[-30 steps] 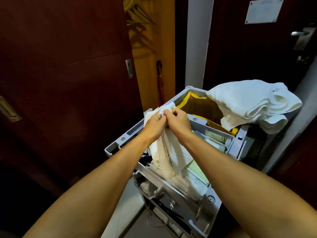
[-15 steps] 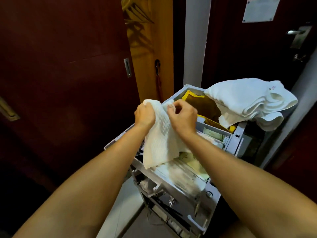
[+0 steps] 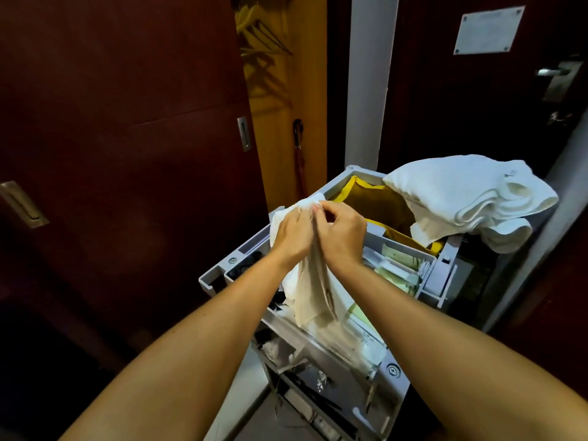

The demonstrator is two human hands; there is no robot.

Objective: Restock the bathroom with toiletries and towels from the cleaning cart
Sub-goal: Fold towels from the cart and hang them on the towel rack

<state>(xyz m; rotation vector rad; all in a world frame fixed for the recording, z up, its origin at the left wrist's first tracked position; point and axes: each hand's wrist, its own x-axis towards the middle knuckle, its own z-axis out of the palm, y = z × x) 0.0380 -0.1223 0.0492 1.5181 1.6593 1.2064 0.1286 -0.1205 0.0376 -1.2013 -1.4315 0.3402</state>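
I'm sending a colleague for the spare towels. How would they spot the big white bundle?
Find the grey plastic cleaning cart by the dark door. At its far right end, over the yellow-edged brown bag, lies a heap of thick white folded towels. It is untouched, unlike the thin white cloth held in both hands.

Grey plastic cleaning cart (image 3: pixel 394 374) stood on the floor. A yellow-rimmed bag (image 3: pixel 378 205) hung open at its far end, with a heap of white towels (image 3: pixel 461 192) draped over the far right corner. Packaged supplies (image 3: pixel 397 262) (labels unreadable) filled the top tray.
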